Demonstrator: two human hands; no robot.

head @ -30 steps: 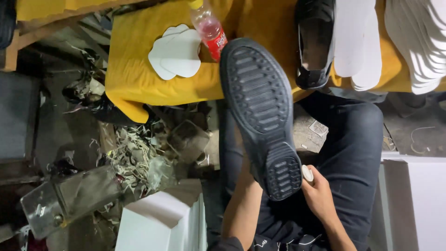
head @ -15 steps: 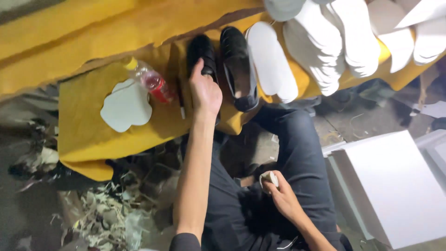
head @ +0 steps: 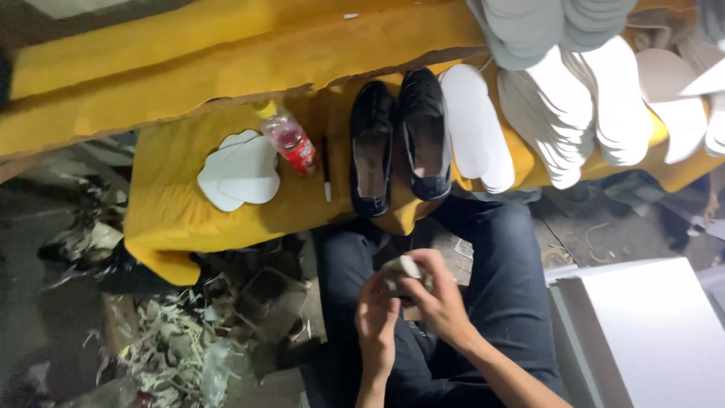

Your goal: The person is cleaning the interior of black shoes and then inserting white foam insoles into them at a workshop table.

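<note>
A small pale, wedge-shaped piece (head: pixel 404 270), too blurred to say whether it is a sponge, an eraser or a scrap of sole material, sits above the person's lap, between the knees of dark blue trousers (head: pixel 513 287). Both hands meet on it: the right hand (head: pixel 438 298) wraps it from the side with fingers curled round it, and the left hand (head: pixel 375 316) comes up from below with its fingertips against the near end. Both hands are grasping it, neither lying free.

Just beyond the knees runs a low bench covered in mustard-yellow foam (head: pixel 174 219). On it, straight ahead of the hands, stand two black slip-on shoes (head: pixel 400 143) side by side, openings up, touching. To their left lies a thin dark marker pen (head: pixel 327 181), then a clear plastic bottle of red drink with a yellow cap (head: pixel 287 138) on its side, then a fan of white cut-out insole pieces (head: pixel 240 171). To the right of the shoes, overlapping stacks of white shoe insoles (head: pixel 574 106) spread along the bench. A white cardboard box (head: pixel 649 340) stands by the right knee, and paper scraps and litter (head: pixel 174 347) cover the floor on the left.
</note>
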